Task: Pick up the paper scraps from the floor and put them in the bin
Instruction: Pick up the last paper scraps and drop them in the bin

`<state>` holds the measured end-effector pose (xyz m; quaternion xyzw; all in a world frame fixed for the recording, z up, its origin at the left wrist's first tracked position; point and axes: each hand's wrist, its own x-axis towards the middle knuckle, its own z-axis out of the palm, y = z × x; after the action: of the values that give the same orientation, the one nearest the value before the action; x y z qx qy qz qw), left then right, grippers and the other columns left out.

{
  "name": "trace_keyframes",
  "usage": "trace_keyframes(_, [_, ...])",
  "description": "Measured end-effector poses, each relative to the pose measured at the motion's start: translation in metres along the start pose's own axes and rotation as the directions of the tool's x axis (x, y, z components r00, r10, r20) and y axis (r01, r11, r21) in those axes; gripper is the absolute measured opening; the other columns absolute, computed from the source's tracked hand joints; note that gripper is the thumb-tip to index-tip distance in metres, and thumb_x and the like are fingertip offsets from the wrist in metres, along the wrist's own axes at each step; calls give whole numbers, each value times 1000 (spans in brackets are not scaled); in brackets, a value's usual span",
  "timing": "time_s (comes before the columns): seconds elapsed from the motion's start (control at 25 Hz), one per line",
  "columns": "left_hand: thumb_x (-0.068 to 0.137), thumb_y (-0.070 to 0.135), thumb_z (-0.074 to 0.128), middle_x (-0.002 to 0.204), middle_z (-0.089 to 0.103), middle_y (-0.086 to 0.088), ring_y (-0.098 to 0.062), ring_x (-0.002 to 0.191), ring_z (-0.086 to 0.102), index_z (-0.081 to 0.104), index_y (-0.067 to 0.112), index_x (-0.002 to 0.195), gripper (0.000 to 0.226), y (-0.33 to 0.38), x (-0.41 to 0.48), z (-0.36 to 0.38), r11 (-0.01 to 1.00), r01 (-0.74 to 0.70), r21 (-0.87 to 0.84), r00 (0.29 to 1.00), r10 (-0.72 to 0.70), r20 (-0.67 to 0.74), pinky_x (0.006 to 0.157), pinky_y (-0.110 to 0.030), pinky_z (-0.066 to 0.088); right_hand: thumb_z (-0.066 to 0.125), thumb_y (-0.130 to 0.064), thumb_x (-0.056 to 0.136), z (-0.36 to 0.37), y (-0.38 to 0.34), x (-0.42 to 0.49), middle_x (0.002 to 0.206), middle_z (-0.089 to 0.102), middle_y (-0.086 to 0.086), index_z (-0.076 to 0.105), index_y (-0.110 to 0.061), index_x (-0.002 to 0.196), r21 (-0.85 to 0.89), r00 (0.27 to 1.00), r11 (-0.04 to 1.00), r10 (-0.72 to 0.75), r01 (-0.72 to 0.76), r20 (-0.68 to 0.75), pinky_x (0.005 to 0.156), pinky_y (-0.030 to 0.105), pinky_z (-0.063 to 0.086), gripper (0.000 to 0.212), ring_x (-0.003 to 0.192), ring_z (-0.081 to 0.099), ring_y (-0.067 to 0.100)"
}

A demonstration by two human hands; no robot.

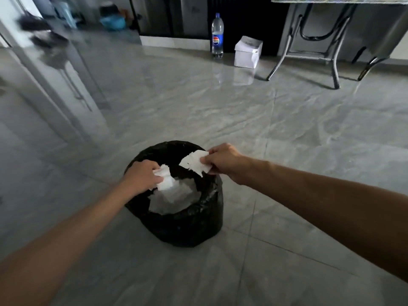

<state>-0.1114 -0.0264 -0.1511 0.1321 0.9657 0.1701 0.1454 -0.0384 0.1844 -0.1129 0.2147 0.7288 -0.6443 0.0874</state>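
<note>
A bin lined with a black bag [187, 226] stands on the grey tiled floor, low in the middle of the head view. White paper lies inside it [174, 197]. My left hand [141, 176] is over the bin's left rim, shut on a bunch of white paper scraps [164, 178]. My right hand [223, 159] is over the far right rim, pinching a flat white paper scrap [194, 162] above the opening. No loose scraps show on the floor around the bin.
A clear plastic bottle with a blue label [217, 36] and a small white box [247, 53] stand by the far wall. A folding table's metal legs [309, 47] are at the back right. A doorway with dark objects [44, 36] is at the left.
</note>
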Motion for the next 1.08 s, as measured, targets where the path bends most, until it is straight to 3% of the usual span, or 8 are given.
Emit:
trace_keyframes(0.12, [80, 18, 64, 120, 65, -9, -26, 108, 61, 58, 16, 125, 45, 4, 4, 5, 1000, -11, -9, 999, 10, -48, 83, -30, 45, 63, -7, 87, 1, 2, 5, 109, 61, 27, 56, 13, 114, 61, 988, 987, 148, -151, 51, 84, 37, 57, 34, 97, 67, 34])
trace_keyframes(0.28, [83, 17, 61, 125, 62, -4, -22, 105, 61, 55, 23, 123, 42, 52, 7, 9, 990, -137, -33, 982, 132, -136, 73, -29, 46, 54, 3, 89, -52, 16, -9, 107, 61, 26, 54, 14, 117, 51, 992, 993, 101, -105, 76, 85, 37, 56, 30, 98, 66, 36])
trace_keyframes(0.4, [79, 18, 59, 114, 66, 1, -21, 101, 61, 59, 25, 113, 35, 113, 4, 21, 959, -277, -52, 953, 268, -138, 78, -29, 46, 52, 5, 89, -111, 41, -30, 106, 66, 25, 59, 8, 115, 11, 994, 995, 99, -100, 48, 85, 36, 56, 27, 99, 67, 35])
trace_keyframes(0.56, [79, 19, 60, 103, 68, 4, -18, 89, 61, 60, 23, 108, 29, 206, -4, 62, 894, -436, -98, 898, 440, 15, 74, -26, 43, 55, 0, 88, -197, 108, -63, 101, 70, 20, 66, 1, 106, -5, 980, 983, 182, -183, -84, 82, 34, 57, 21, 91, 69, 30])
trace_keyframes(0.68, [83, 23, 61, 103, 68, 5, -15, 86, 61, 59, 23, 113, 30, 261, -13, 107, 839, -537, -92, 812, 543, 216, 68, -25, 42, 60, -3, 85, -257, 169, -82, 88, 73, 12, 69, -4, 100, 42, 946, 974, 225, -221, -233, 61, 22, 55, 18, 71, 68, 17])
trace_keyframes(0.84, [85, 28, 61, 108, 69, 4, -11, 84, 59, 60, 23, 117, 32, 318, -24, 168, 759, -646, -78, 667, 612, 424, 70, -22, 42, 65, -8, 81, -324, 263, -100, 74, 69, 5, 70, -9, 92, -141, 862, 921, 275, -364, -426, 49, 20, 47, 12, 59, 63, 13])
trace_keyframes(0.96, [86, 26, 61, 110, 70, 1, -11, 87, 59, 61, 20, 117, 32, 358, -22, 207, 722, -689, -68, 589, 612, 529, 73, -21, 40, 71, -23, 77, -368, 321, -101, 98, 69, 11, 66, -12, 106, -477, 821, 745, 162, -465, -548, 71, 32, 50, 31, 83, 65, 26])
trace_keyframes(1.08, [85, 24, 61, 112, 68, 0, -15, 94, 61, 61, 19, 118, 33, 385, -11, 240, 710, -702, -60, 584, 621, 523, 75, -22, 42, 71, -36, 76, -392, 345, -85, 119, 56, 15, 55, -18, 122, -590, 814, 671, 35, -449, -580, 83, 40, 49, 52, 101, 60, 36])
